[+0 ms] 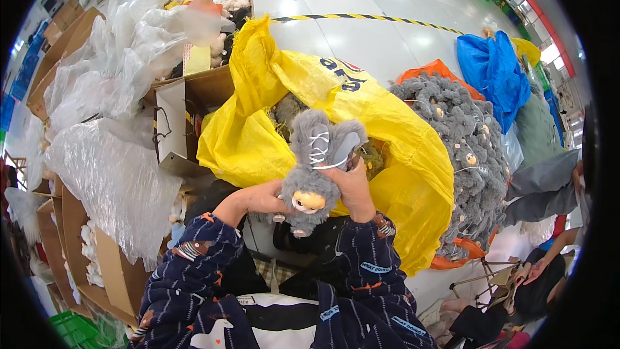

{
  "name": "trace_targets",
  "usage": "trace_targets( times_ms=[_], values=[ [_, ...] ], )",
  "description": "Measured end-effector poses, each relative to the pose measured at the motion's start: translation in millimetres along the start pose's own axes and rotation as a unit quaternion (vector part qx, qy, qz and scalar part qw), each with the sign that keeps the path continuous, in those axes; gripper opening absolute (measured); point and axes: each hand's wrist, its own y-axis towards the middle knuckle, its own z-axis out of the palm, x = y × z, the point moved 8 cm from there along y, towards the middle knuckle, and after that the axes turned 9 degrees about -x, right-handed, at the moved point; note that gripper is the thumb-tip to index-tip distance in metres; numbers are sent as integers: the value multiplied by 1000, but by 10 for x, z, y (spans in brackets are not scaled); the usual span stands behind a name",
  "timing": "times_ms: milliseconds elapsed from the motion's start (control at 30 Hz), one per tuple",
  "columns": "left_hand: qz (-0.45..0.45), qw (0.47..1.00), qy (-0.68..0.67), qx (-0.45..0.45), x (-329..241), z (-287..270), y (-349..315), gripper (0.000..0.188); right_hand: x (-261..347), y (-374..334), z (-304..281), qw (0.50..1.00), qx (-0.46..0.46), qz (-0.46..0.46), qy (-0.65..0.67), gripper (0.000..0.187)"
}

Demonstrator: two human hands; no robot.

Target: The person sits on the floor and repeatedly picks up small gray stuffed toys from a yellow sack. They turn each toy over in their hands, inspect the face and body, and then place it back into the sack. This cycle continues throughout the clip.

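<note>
Both my hands hold a grey plush toy with long fluffy ears, a tan face and small pale paws. White string is wound about its ears. My left hand grips the body beside the face, its fingertips partly hidden by the fur. My right hand closes round the toy at the base of an ear. Just beyond the toy gapes a large yellow woven sack. More grey fluff shows inside the mouth of the sack.
Right of the sack, an orange sack overflows with grey plush toys. A blue sack lies behind it. Clear plastic sheeting drapes over cardboard boxes at left. Another person's arm shows at lower right.
</note>
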Motion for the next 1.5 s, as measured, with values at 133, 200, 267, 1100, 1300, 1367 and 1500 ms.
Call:
trace_targets(
  times_ms=[133,200,267,1100,1300,1367,1500],
  values=[
    [-21,1000,-7,-5,-64,23,-26,50,101,12,-53,990,-56,-80,-103,12],
    [-30,999,-40,-8,-41,22,-25,49,124,19,-120,974,-86,-132,-164,11],
    [-36,997,-65,-10,-13,46,2,49,90,13,-237,951,-122,-181,-220,13],
    [50,897,-400,-182,-193,-432,42,59,-514,-90,60,996,-65,26,-60,16],
    [119,889,-404,-180,-313,-485,42,52,-370,-156,211,988,-56,-118,-85,13],
    [147,876,-382,-256,-318,-605,-18,50,-120,-260,392,884,-1,-331,-331,19],
    [193,818,-397,-370,-304,-787,-156,47,-210,-398,663,747,60,-417,-515,27]
  ],
)
